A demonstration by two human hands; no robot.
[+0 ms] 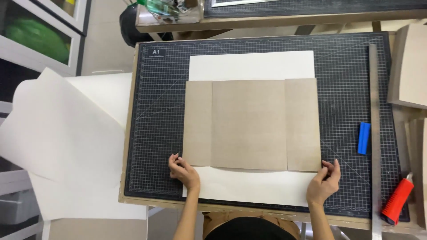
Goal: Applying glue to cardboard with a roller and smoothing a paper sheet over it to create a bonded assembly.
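Down at the near edge of the cutting mat (pixel 151 133), left hand (pixel 183 171) and right hand (pixel 324 183) each pinch a bottom corner of the brown board (pixel 249 124), fingers curled. It lies flat on a cream sheet (pixel 249 186). Right side: blue tool (pixel 364 138), steel ruler (pixel 375 111), red cutter (pixel 397 201).

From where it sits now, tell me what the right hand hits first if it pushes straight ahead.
The right hand points up the mat; its fingertips are already at the brown board, at the bottom right corner, so that comes first.
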